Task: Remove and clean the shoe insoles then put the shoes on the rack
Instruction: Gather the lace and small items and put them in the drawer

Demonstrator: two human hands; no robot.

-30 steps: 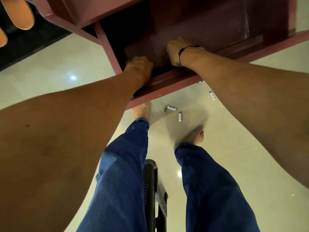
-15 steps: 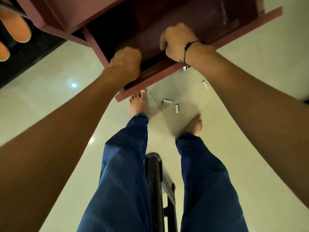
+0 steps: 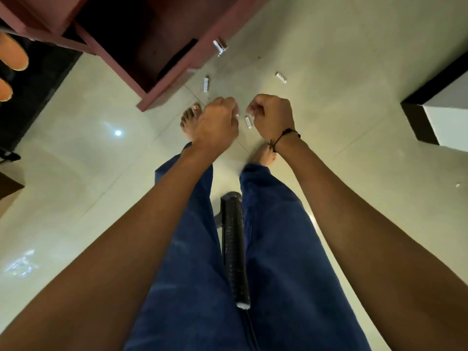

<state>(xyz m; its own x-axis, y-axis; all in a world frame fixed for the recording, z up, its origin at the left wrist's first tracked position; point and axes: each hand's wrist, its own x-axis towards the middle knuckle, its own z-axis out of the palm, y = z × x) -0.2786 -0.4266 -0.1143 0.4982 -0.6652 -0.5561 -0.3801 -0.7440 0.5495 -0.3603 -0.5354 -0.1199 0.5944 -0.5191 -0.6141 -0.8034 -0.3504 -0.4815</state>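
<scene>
The reddish-brown wooden shoe rack fills the upper left, seen from above. A dark shape lies inside its lower compartment; I cannot tell whether it is a shoe. Two orange insole-shaped pieces lie on a black surface at the far left edge. My left hand and my right hand hover side by side over my bare feet, below the rack and apart from it. Both have curled fingers, and I see nothing held in either.
Several small white cylinders lie scattered on the pale tiled floor near my feet. A metal fitting juts from the rack's corner. A black padded bar sits between my legs. A dark-edged white block stands at right.
Both hands have pulled back out of the rack's compartment and dropped toward my feet. The view has tilted down, so the rack now sits higher and further left.
</scene>
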